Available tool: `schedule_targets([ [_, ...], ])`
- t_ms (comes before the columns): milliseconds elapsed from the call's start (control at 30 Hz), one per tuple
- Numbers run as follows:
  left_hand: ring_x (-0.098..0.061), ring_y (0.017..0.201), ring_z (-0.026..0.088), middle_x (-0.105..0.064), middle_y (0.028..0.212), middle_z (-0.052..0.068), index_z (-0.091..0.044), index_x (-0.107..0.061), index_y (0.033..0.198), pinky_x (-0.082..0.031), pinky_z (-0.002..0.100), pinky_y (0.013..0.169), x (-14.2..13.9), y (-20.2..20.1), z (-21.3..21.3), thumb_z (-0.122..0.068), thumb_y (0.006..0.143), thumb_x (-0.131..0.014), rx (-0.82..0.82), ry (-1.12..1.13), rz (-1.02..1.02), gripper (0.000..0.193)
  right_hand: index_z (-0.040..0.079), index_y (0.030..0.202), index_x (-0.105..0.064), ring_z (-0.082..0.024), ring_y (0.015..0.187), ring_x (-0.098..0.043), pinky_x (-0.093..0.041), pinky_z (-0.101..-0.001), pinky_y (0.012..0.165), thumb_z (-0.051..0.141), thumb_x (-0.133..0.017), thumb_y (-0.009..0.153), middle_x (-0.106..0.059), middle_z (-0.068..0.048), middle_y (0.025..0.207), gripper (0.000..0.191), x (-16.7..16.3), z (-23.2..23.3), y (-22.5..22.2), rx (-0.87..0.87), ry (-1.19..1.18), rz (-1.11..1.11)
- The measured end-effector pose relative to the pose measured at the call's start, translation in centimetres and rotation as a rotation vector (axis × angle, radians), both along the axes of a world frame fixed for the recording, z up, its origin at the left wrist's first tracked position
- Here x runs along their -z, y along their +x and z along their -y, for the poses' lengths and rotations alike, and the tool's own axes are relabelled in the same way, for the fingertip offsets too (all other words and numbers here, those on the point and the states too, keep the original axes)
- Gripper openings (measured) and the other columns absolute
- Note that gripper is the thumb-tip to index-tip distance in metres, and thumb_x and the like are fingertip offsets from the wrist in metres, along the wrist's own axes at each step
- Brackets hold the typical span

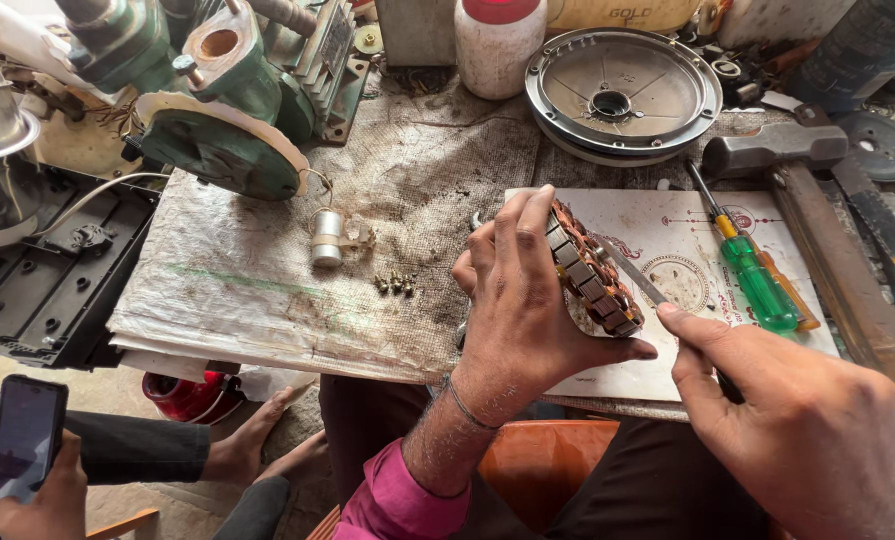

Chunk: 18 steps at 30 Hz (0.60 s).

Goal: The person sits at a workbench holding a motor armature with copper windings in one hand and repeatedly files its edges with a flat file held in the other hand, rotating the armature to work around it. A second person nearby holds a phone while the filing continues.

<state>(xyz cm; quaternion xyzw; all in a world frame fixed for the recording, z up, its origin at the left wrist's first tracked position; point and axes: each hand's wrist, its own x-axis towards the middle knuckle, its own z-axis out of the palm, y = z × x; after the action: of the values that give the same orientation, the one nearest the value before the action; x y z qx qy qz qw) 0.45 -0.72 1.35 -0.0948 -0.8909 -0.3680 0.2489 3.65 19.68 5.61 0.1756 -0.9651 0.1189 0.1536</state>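
Gripping a round stator [593, 270] of copper windings and steel laminations on edge in your closed left hand [516, 300], you tilt its face toward you. Your right hand [798, 420], closed around a thin metal blade [636, 277], pokes its tip between coils just beyond your left thumb, above the worn card [688, 240].

- Left of the left grip [513, 300]: open worktop [238, 290], only small screws [395, 284] and a capacitor [327, 238].
- Right of the right grip [798, 420]: green screwdriver [758, 280] and hammer [808, 200] block.
- Beyond both: round metal cover [623, 92].
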Motion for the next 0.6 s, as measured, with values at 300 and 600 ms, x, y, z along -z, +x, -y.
schedule_targets([
  [300, -0.05, 0.128, 0.033, -0.048, 0.148, 0.018, -0.006, -0.026, 0.157, -0.035, 0.052, 0.106, 0.2, 0.3, 0.4, -0.058, 0.054, -0.097, 0.044, 0.084, -0.017, 0.135, 0.019, 0.117, -0.077, -0.019, 0.074, -0.073, -0.056, -0.0324, 0.064, 0.022, -0.073, 0.082, -0.077, -0.003, 0.097, 0.035, -1.4, 0.5, 0.4, -0.063, -0.015, 0.023],
  [600, -0.055, 0.12, 0.03, -0.055, 0.135, 0.013, -0.004, -0.032, 0.153, -0.037, 0.05, 0.102, -0.3, 0.3, 0.5, -0.06, 0.054, -0.094, 0.077, 0.124, 0.062, 0.129, 0.02, 0.116, -0.077, -0.02, 0.076, -0.074, -0.056, -0.0339, 0.065, 0.023, -0.074, 0.083, -0.078, -0.003, 0.098, 0.034, -1.0, 0.4, 0.1, -0.042, 0.018, 0.03],
])
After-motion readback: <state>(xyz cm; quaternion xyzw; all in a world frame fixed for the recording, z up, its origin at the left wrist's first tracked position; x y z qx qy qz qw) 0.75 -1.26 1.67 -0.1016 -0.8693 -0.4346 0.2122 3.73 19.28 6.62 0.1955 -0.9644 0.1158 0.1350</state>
